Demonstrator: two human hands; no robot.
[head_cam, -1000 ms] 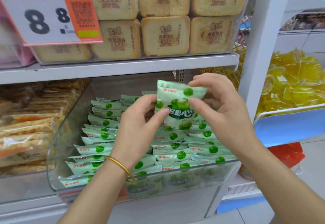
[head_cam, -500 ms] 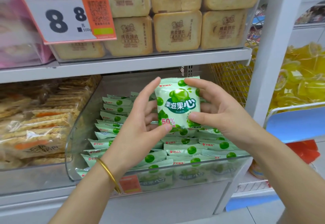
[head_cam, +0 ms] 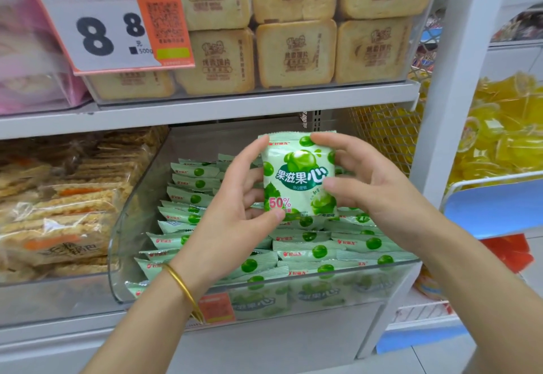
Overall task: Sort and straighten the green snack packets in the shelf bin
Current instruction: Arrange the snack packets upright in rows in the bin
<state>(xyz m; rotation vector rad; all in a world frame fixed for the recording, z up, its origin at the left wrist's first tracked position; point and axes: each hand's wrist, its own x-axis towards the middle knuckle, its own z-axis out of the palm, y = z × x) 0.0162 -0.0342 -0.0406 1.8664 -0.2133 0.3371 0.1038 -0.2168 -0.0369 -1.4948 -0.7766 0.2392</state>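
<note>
Green snack packet (head_cam: 296, 177) is held upright, long axis vertical, pinched by both hands: left hand (head_cam: 232, 221) at its top and bottom left corners, right hand (head_cam: 373, 197) on the right edge. It hangs just above the shelf bin (head_cam: 141, 226), whose stacked packets (head_cam: 308, 253) lie crosswise, seemingly over the right-hand rows

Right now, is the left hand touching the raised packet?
Touching. Head view: the left hand pinches the raised green packet, thumb on its bottom edge, forefinger at its top corner.
</note>
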